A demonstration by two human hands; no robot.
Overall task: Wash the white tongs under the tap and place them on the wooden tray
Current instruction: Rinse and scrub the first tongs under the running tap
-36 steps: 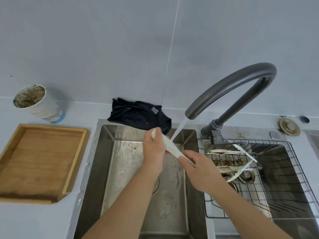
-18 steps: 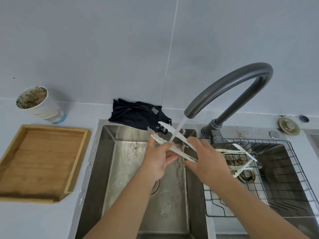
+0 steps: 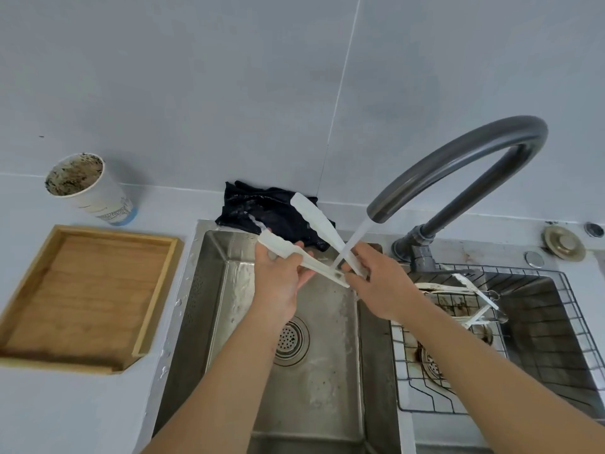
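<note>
Centre frame: left hand (image 3: pixel 278 283) and right hand (image 3: pixel 379 283) grip spread white tongs (image 3: pixel 314 221) under tap (image 3: pixel 458 165) stream; wooden tray (image 3: pixel 19 309) at left.

Tray (image 3: pixel 82 299) on the counter left of the sink (image 3: pixel 212 290), cup (image 3: pixel 88 188) behind the tray, cloth (image 3: pixel 262 211) behind the sink, tap (image 3: pixel 458 165) at its right, wire rack (image 3: pixel 556 339) in the right basin, tongs (image 3: pixel 314 237) over the sink between both hands

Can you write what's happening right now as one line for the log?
step: rinsing | white tongs: spread open under tap water | left hand: holds one arm | right hand: holds hinge end | wooden tray: no tongs
</note>
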